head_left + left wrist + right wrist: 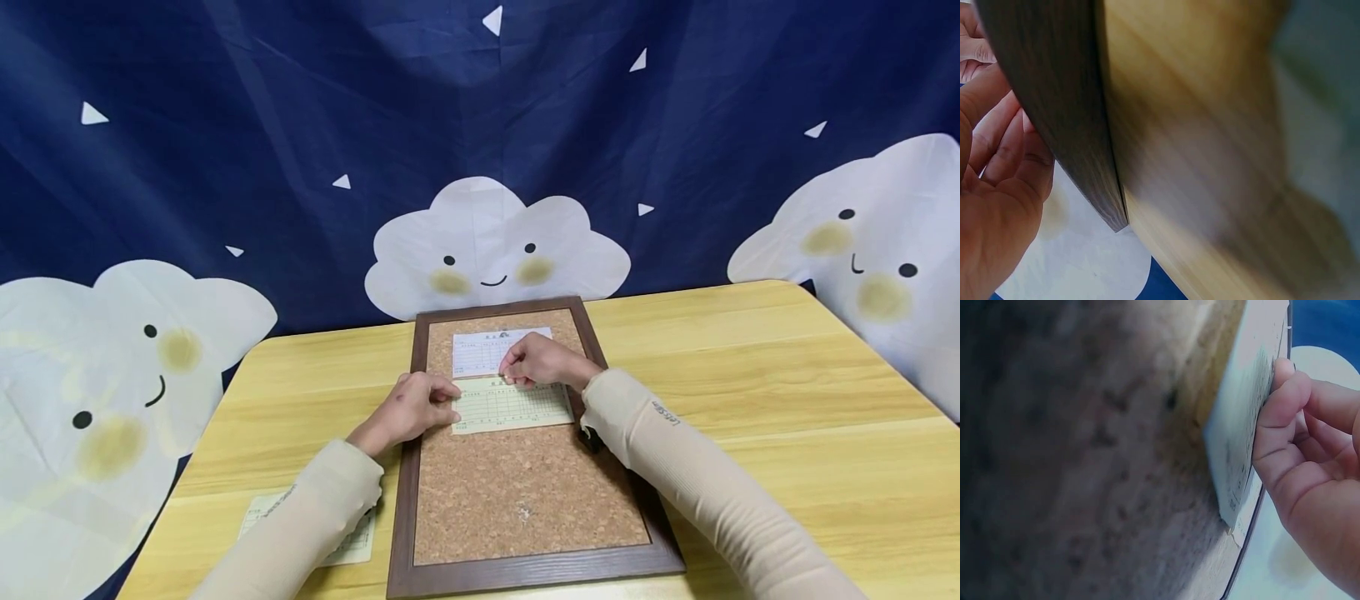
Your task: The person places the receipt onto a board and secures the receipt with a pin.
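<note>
In the head view a pale yellow printed slip (513,406) lies across a framed cork board (480,500). My left hand (411,406) reaches over the board's left edge, thumb and fingers apart, fingertips touching the slip's left side. My right hand (542,361) is at the slip's top edge, with thumb and index finger pinched together on something small that the fingertips mostly hide. Above, a white printed slip (472,354) is on the cork with a small dark thing at its top; the right hand covers part of it. The right wrist view shows the yellow slip's edge (1232,456) lifted slightly off the cork.
Another pale yellow slip (352,546) lies on the wooden table (300,383) left of the board, partly under the left forearm. A dark wooden frame (536,567) borders the cork. Behind the table hangs a blue cloth (300,125) with clouds.
</note>
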{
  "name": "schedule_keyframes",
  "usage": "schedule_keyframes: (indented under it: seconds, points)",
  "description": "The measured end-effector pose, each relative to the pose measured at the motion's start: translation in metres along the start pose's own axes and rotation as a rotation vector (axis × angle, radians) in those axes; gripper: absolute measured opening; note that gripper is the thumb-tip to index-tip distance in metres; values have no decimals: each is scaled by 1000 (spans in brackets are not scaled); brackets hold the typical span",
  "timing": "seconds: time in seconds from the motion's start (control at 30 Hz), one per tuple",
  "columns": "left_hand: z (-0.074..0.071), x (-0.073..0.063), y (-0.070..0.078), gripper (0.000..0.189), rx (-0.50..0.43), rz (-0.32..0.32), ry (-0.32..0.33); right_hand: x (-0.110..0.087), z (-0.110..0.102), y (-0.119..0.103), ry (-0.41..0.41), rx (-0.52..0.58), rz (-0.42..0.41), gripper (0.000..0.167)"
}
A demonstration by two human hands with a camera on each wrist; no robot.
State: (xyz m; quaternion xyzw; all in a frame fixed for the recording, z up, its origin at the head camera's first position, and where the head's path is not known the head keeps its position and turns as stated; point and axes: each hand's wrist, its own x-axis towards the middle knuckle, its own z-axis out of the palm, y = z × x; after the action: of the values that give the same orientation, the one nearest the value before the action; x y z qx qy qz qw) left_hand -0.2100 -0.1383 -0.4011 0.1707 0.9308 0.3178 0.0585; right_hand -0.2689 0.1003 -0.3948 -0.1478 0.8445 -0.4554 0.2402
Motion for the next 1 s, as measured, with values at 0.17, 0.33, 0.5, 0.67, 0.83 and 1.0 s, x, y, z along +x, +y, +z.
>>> schedule_keyframes:
  seconds: [0.17, 0.33, 0.5, 0.67, 0.83, 1.0]
  points:
    - [0, -1, 1, 25, -10, -8, -2, -1, 1, 0, -2, -4, -5, 13]
    - [0, -1, 1, 25, -13, -20, 0, 0, 2, 0, 6, -20, -13, 13]
    - [0, -1, 1, 24, -16, -22, -2, -1, 2, -2, 9, -53, -18, 13]
    - [0, -1, 1, 25, -14, -22, -2, -2, 2, -3, 14, -94, -12, 15]
    - [0, -1, 1, 25, -8, -22, 0, -3, 2, -3, 27, -132, -12, 15]
    - [0, -1, 0, 24, -12, -19, -1, -3, 3, -4, 34, -135, -3, 15]
